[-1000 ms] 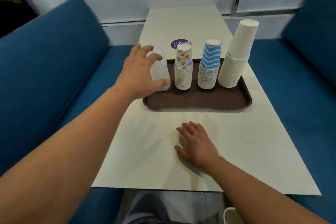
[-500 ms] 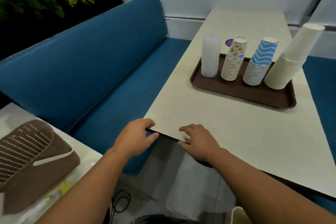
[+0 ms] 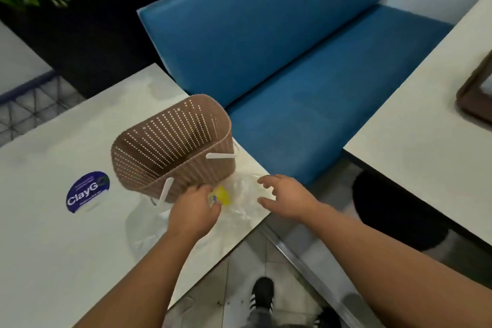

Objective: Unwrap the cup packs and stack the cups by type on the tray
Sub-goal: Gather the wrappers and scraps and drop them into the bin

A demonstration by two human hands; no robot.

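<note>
Crumpled clear plastic wrappers point(image 3: 243, 196) with a yellow label point(image 3: 223, 195) lie at the near corner of a white side table point(image 3: 66, 242). My left hand point(image 3: 193, 212) is down on the wrapper, its fingers curled at the yellow label. My right hand point(image 3: 286, 200) hovers just right of the plastic with its fingers spread and holds nothing. Only a corner of the brown tray point(image 3: 475, 100) shows at the right edge, on the other table point(image 3: 426, 146). The cup stacks are out of view.
A brown perforated basket point(image 3: 173, 146) with white handles lies on its side just behind the wrappers. A round blue sticker point(image 3: 87, 192) is on the side table. A blue bench point(image 3: 306, 82) fills the gap between the tables. My shoe point(image 3: 262, 293) stands on the tiled floor.
The view has swung left from the tray table to the side table. Both hands left the table edge and moved to the wrappers beside the basket.
</note>
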